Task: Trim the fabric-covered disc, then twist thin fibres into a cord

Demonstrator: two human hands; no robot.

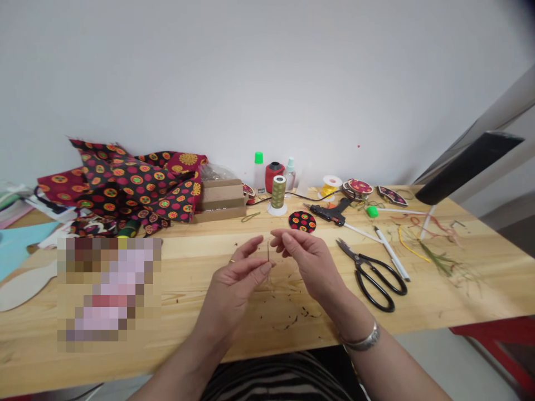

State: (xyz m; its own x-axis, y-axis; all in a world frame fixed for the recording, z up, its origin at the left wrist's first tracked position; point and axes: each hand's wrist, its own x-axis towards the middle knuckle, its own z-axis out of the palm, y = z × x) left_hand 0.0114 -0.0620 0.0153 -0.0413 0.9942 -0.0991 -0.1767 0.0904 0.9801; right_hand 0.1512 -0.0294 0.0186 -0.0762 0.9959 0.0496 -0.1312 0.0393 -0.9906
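Above the middle of the wooden table (184,334) my two hands are close together. My left hand (238,281) pinches a thin, dark, upright strand (268,252) between thumb and forefinger; whether it is cord or a needle is too small to tell. My right hand (307,259) is closed in a pinch just beyond it, and what its fingertips hold cannot be made out. A round patterned fabric piece (302,221) lies behind my right hand. Farther back stands a spool of olive thread (278,194). Black-handled scissors (371,273) lie to the right with their blades slightly apart.
A black glue gun (332,213), a white pen (393,255) and loose cords (438,259) lie on the right. Bunched patterned cloth (137,186) and a cardboard box (221,200) are at back left. A black cylinder (468,167) juts in at right.
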